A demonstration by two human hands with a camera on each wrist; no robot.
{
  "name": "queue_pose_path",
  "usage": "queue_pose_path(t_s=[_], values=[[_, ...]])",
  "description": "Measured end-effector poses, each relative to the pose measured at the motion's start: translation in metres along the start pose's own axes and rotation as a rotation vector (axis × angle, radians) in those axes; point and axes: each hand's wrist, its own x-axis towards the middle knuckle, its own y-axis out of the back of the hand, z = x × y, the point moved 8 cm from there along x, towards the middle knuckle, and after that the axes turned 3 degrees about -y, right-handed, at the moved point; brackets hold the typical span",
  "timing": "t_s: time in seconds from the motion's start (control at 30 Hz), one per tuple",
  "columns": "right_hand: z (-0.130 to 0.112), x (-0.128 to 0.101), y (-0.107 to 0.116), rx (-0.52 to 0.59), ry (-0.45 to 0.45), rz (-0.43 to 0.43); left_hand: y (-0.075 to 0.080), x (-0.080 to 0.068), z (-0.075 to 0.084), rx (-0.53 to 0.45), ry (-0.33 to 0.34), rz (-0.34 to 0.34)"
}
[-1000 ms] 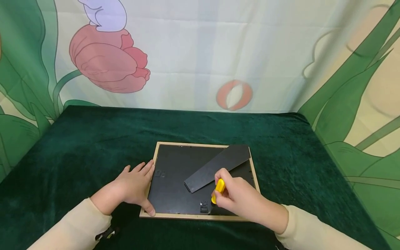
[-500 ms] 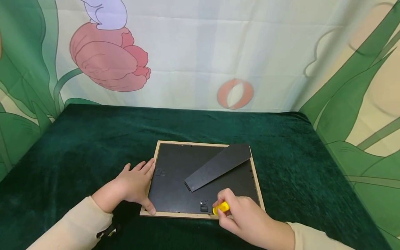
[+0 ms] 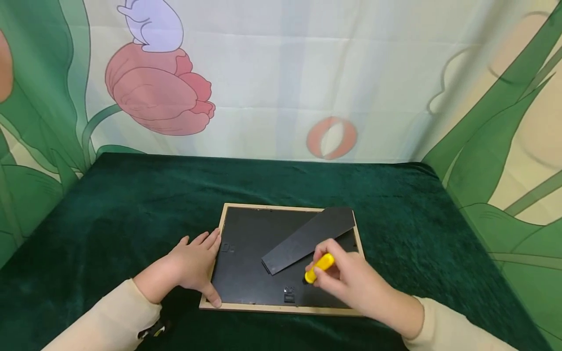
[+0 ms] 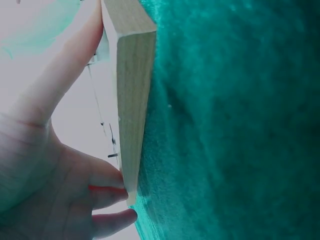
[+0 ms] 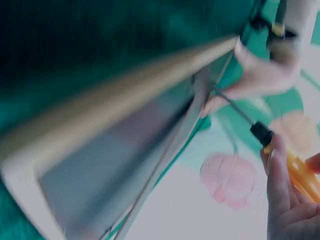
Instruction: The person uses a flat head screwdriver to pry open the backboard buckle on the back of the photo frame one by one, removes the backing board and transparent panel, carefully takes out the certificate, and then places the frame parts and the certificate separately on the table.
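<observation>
1. Right hand is clamped on the yellow handle of a screwdriver, fingers and thumb curled round it, above the near right part of the frame's back.
2. In the right wrist view, a black collar and a thin metal shaft extend from the handle; I cannot tell whether the tip touches anything.
3. Left hand has its fingers and thumb apart and extended: the thumb presses the near left corner of the frame, while fingertips lie along its left edge.
4. The wooden frame lies flat on the worktop, which is covered in dark green cloth, with its black backing board facing up.
5. A black support strut lies diagonally across that board, its wider end at the far right corner and its narrower end near the middle.
6. One small hanger sits by the near edge of the board, between the two hands; another hanger sits by the left edge, near the left fingertips.
7. Both arms wear cream sleeves, and a dark object shows beneath the left wrist.
8. Behind the worktop hangs a pale backdrop printed with a large pink flower and green leaves.
</observation>
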Motion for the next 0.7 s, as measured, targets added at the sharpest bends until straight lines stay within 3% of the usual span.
queue_pose_path(t_s=[0.2,0.3,0.43,0.7], values=[[0.039,0.029,0.052,0.082,-0.142,0.225,-0.002,0.001,0.0,-0.023,-0.001,-0.019],[0.056,0.04,0.068,0.105,-0.171,0.272,-0.002,0.002,0.001,-0.022,-0.009,-0.021],[0.07,0.053,0.074,0.008,-0.197,0.244,-0.004,0.004,-0.002,-0.014,-0.011,-0.022],[0.076,0.062,0.056,-0.174,-0.184,0.093,-0.006,0.003,-0.003,-0.02,-0.013,-0.003]])
